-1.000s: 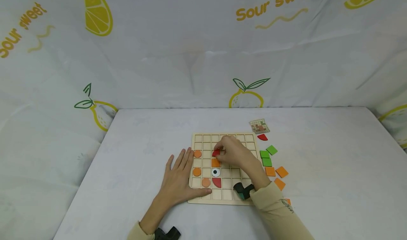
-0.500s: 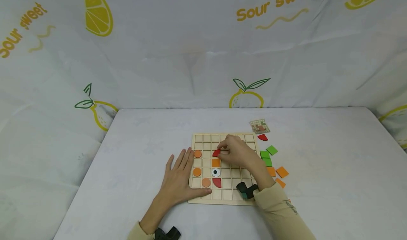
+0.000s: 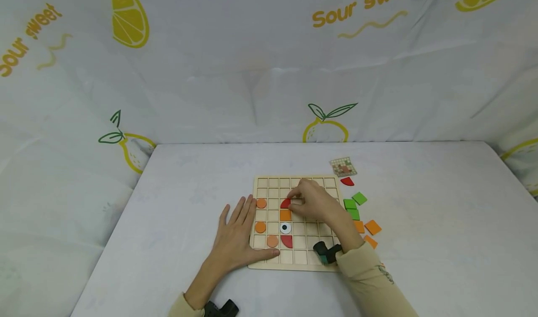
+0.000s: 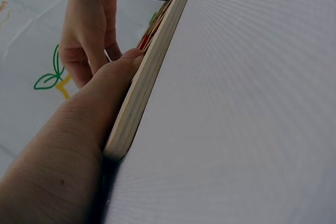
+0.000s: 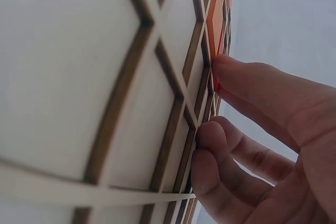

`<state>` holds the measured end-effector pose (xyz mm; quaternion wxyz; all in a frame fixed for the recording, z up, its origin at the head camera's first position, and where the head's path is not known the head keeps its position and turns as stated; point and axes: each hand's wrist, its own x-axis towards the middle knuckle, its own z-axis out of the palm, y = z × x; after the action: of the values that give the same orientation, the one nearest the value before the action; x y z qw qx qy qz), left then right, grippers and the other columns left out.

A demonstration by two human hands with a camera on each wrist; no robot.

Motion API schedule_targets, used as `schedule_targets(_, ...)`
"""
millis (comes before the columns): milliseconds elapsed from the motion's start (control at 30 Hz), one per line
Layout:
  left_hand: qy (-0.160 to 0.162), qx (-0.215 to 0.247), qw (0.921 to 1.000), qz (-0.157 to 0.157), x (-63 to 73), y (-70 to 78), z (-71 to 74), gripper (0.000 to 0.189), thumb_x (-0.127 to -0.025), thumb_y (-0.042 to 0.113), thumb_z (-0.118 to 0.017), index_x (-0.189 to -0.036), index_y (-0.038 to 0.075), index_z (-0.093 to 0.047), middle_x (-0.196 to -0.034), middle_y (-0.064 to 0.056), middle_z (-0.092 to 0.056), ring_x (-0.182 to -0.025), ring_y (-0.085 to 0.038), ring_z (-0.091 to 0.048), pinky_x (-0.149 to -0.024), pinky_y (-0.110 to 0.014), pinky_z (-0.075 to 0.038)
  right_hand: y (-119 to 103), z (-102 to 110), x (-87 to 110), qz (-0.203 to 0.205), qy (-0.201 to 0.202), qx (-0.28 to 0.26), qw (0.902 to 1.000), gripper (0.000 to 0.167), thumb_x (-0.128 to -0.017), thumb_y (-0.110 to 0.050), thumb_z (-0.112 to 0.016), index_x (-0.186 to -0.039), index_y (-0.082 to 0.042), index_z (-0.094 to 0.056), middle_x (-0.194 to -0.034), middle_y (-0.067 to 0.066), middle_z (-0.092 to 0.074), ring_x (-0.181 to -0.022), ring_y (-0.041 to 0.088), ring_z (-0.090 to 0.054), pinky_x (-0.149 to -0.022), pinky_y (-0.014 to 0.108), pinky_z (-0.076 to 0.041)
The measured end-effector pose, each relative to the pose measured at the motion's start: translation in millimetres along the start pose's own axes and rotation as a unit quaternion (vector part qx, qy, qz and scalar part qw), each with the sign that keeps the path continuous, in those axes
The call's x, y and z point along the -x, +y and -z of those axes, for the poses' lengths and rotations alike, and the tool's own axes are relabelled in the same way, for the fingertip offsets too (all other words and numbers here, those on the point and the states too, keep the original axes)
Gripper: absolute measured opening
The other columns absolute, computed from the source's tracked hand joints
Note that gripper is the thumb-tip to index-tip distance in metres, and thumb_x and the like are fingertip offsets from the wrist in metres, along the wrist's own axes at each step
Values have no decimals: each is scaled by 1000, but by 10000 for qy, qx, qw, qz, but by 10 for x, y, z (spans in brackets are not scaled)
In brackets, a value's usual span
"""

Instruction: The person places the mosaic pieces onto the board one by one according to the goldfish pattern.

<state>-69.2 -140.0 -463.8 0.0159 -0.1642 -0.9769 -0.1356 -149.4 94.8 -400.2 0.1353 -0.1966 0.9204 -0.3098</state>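
Note:
A wooden grid board [image 3: 294, 267] lies on the table. My left hand [image 3: 231, 240] rests along its left edge with fingers straight, its thumb across the lower left corner. Over the board's upper middle, my right hand [image 3: 313, 202] pinches a red quarter-circle tile [image 3: 285, 203] between thumb and index finger, at a cell directly above an orange square tile [image 3: 285, 215]. In the right wrist view, the fingertips largely hide the red tile [image 5: 217, 81]. Below the orange square sit an eye disc [image 3: 285, 228] and another red quarter-circle tile [image 3: 286, 241].
Orange discs [image 3: 261, 227] sit in the board's left columns. Right of the board lie a loose red quarter-circle [image 3: 347, 181], green squares [image 3: 359, 198] and several orange squares [image 3: 372, 227]. A patterned card [image 3: 343, 166] lies beyond the board's upper right corner.
My right hand and forearm have shifted slightly to the right, with the fingers still at the red quarter-circle tile. The left hand has stayed in place.

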Motion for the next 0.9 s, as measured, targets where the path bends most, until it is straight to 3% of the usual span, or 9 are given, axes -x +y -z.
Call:
schedule_targets(133, -28, 35, 10000, 16, 1, 4, 2, 131, -69, 91, -58, -163, 7, -22, -173, -6, -20, -161, -28, -21, -126, -61, -12, -1, 12, 6, 58, 10, 51, 10000, 18, -89, -7, -74, -105, -3, -80, -91, 7, -66, -79, 17, -49, -69, 27, -42)
schedule_targets(433, -94, 97, 9999, 37, 2, 12, 9, 131, -69, 91, -58, -164, 7, -21, -173, -6, -19, -161, -27, -20, -126, -61, -12, 8, 43, 66, -95, 79, 157, 9998, 21, -90, -12, -74, -109, -7, -78, -100, 8, -68, -92, 22, -60, -79, 34, -52)
schedule_targets(533, -73, 48, 10000, 25, 3, 7, 0, 132, -69, 91, -58, -164, 7, -20, -173, -7, -18, -161, -27, -19, -126, -60, -12, 26, 77, 103, -111, 130, 172, 9997, 23, -90, -13, -74, -111, -7, -77, -97, 8, -67, -88, 20, -58, -77, 33, -51)
schedule_targets(700, -7, -36, 10000, 27, 2, 10, -1, 133, -68, 91, -59, -163, 6, -22, -172, -7, -20, -161, -28, -21, -126, -60, -14, 75, 162, 194, -238, 216, 68, 9995, 27, -90, -14, -75, -115, -5, -75, -81, 4, -58, -69, 15, -47, -62, 26, -41)
schedule_targets(900, 24, -33, 10000, 48, -3, 20, 6, 133, -67, 91, -59, -163, 7, -22, -172, -7, -21, -160, -28, -21, -127, -60, -14, 207, 308, 395, -33, 466, -48, 9989, 27, -91, -13, -74, -116, -3, -74, -69, 1, -47, -60, 11, -38, -55, 22, -31)
